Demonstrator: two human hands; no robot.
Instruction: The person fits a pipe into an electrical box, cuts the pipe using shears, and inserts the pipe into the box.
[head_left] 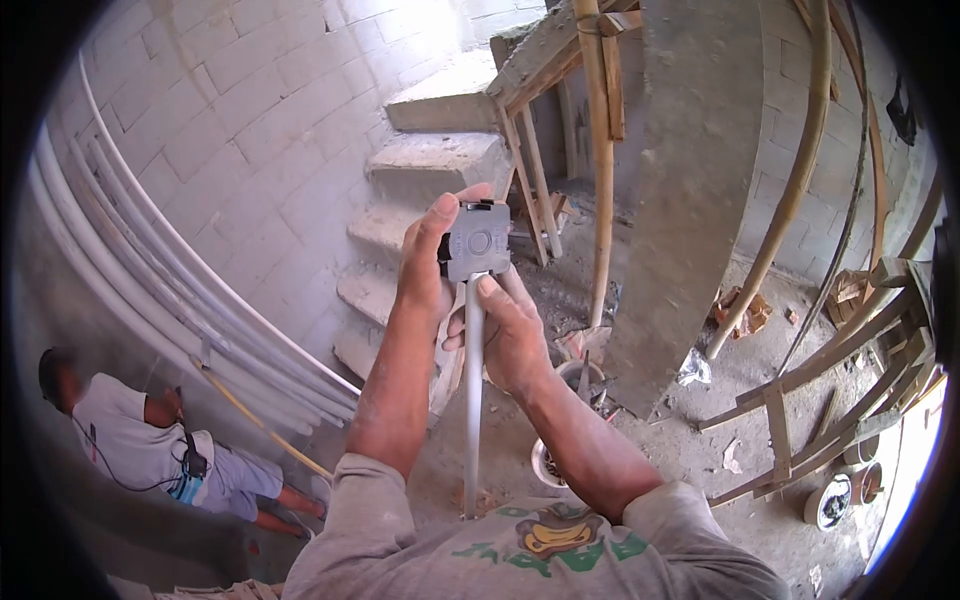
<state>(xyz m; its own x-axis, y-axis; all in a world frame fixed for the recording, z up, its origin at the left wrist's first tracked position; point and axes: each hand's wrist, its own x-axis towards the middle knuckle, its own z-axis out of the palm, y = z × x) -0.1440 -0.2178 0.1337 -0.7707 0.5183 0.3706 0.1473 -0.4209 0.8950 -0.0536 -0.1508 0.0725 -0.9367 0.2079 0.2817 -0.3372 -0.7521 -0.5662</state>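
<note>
A grey square electrical box [481, 241] with a round mark on its face is held up in front of me. My left hand [425, 250] is closed around its left side, thumb near the top edge. From the bottom of the box a thin grey conduit pipe [474, 390] runs down toward my shirt. My right hand [512, 325] grips the pipe just under the box, its thumb at the joint and some fingers behind. How far the pipe goes into the box cannot be made out.
Concrete stairs [430, 155] rise ahead beside a block wall. Long pipes [150, 265] lean at left, near a person [165, 440]. Bamboo props [600, 170] and a concrete column [690, 180] stand to the right. A wooden ladder-like frame [780, 430] and buckets [828, 502] are lower right.
</note>
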